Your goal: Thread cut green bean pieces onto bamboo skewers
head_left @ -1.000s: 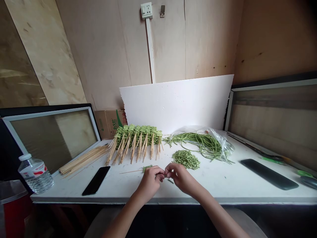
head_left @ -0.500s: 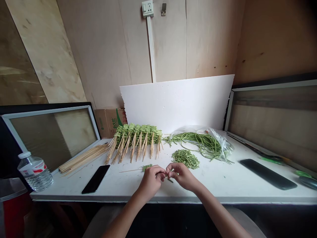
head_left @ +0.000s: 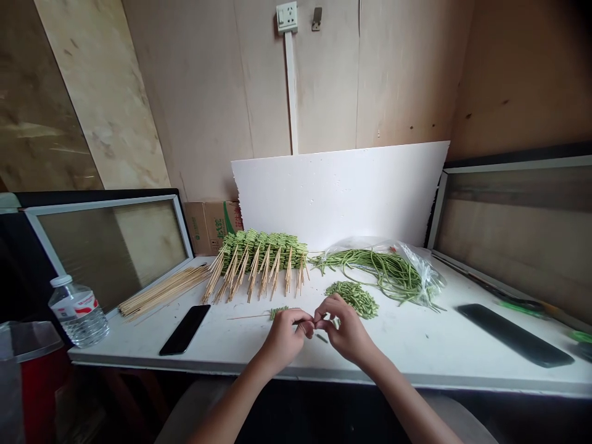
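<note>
My left hand [head_left: 287, 336] and my right hand [head_left: 345, 327] meet above the front of the white table, fingertips together in a pinch. Whatever lies between the fingers is too small and covered to make out. Just behind my left hand lies a bamboo skewer [head_left: 247, 317] with short green bean pieces [head_left: 277, 312] threaded side by side; its right end is hidden by the hand. A single bean piece [head_left: 322, 338] rests on the table below my right fingers. Beyond my right hand is a heap of cut bean pieces [head_left: 354, 297].
Behind stand stacked bean skewers [head_left: 263, 250], with long beans [head_left: 388, 268] in a clear bag to their right. Bare skewers [head_left: 161, 290], a black phone [head_left: 185, 330] and a water bottle [head_left: 79, 312] are at left. A dark flat object [head_left: 513, 334] lies right.
The view has turned slightly left, so the scene sits further right. My right hand's fingers have shifted against the left ones; the loose bean piece now shows apart from them.
</note>
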### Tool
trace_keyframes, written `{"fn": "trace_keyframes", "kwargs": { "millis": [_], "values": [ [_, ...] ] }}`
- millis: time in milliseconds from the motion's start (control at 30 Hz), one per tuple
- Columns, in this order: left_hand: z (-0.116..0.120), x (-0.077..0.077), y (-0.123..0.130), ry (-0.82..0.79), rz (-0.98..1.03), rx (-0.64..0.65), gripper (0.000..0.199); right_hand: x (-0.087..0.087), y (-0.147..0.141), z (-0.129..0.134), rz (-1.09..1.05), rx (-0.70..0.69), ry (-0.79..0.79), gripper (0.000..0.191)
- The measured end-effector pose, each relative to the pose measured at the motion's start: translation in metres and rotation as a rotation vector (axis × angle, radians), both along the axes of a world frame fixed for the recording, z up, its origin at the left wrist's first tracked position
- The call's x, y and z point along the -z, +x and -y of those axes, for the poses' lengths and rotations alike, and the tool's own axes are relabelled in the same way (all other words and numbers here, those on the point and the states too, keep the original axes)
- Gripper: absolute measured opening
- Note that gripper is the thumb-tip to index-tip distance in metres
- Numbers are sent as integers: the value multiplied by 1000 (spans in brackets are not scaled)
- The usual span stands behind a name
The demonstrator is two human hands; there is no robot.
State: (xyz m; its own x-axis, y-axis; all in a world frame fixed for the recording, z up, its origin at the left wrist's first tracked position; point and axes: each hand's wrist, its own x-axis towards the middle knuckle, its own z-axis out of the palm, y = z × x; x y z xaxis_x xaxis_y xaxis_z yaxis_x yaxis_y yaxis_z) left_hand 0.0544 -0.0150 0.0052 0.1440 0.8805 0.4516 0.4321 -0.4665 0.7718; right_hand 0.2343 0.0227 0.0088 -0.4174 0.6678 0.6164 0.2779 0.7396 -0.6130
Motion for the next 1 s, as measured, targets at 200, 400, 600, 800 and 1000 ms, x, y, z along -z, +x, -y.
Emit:
{"fn": "trace_keyframes", "kwargs": {
  "millis": [200,400,600,800,1000],
  "values": [
    [-5,-1,-7,-107,128,130,25,5,-8,1,-149,-82,-161,13],
    [-16,6,-16,-162,220,99,34,-3,18,-23,-213,-58,-289,26],
    [-19,10,-22,-213,235,97,41,14,63,-56,311,459,-258,25],
    [-20,13,-23,-228,192,82,39,34,74,-64,572,643,-341,46],
    [-19,13,-21,-203,114,26,29,41,79,-70,362,565,-280,50]
  ]
}}
